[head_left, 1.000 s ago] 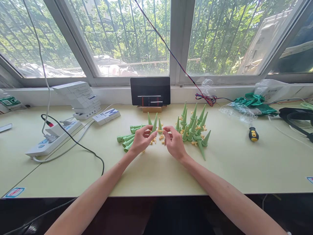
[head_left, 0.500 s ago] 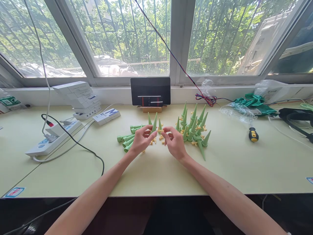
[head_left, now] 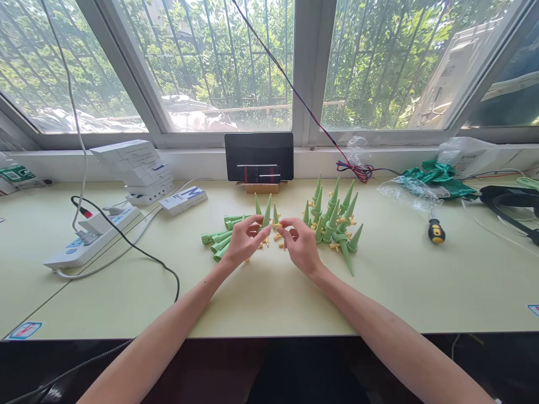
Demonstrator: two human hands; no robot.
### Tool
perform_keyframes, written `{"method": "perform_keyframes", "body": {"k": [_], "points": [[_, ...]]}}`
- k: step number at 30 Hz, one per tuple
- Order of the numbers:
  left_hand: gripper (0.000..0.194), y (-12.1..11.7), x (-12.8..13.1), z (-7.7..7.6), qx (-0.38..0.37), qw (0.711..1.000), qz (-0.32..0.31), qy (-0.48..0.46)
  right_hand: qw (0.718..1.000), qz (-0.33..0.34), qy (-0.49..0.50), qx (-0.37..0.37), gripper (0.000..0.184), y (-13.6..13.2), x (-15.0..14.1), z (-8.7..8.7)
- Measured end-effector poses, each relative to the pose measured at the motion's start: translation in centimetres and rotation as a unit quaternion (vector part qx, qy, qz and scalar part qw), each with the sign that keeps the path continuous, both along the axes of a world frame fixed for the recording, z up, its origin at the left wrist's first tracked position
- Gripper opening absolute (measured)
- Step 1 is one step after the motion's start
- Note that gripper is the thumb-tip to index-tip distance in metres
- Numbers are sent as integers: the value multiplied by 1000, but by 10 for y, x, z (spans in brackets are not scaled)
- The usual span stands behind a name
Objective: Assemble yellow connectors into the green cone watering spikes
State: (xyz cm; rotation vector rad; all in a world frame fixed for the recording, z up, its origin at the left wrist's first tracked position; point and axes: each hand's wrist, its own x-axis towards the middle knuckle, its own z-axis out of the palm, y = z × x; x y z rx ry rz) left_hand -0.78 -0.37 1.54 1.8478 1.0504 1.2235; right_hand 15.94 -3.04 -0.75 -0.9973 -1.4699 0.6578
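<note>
My left hand [head_left: 242, 240] is closed around a green plastic watering spike [head_left: 267, 210], its pointed tip up. Thumb and fingers of my right hand [head_left: 302, 244] pinch a small yellow valve [head_left: 277, 225] close beside that spike; whether the two parts touch I cannot tell. Several loose yellow valves [head_left: 278, 237] lie on the table between my hands. Left of my left hand lie several green spikes [head_left: 219, 242] on their sides, hollow ends outward. Right of my right hand stands a cluster of green spikes [head_left: 331, 223] with yellow valves on them, one pointing toward me.
A black tablet [head_left: 259, 148] with a phone [head_left: 261, 175] before it leans at the window. White boxes [head_left: 141, 168] and a power strip [head_left: 92, 238] are on the left. At the right lie a screwdriver [head_left: 437, 231], green plastic wrapping [head_left: 435, 178] and black headphones [head_left: 516, 205].
</note>
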Motion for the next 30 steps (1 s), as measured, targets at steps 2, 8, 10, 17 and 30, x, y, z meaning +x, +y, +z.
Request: {"method": "perform_keyframes", "body": {"k": [2, 8, 10, 17, 30], "points": [[31, 0, 0, 0, 1, 1000, 3, 3, 1000, 0, -3, 3, 20, 0, 0, 0], [34, 1, 1, -1, -1, 1000, 9, 12, 1000, -2, -11, 11, 17, 1, 0, -1], [34, 1, 0, -2, -1, 1000, 7, 15, 1000, -2, -13, 14, 18, 1, 0, -1], [34, 2, 0, -3, 0, 1000, 8, 16, 1000, -3, -16, 12, 16, 2, 0, -2], [33, 1, 0, -1, -1, 1000, 4, 15, 1000, -5, -27, -2, 21, 3, -1, -3]]}}
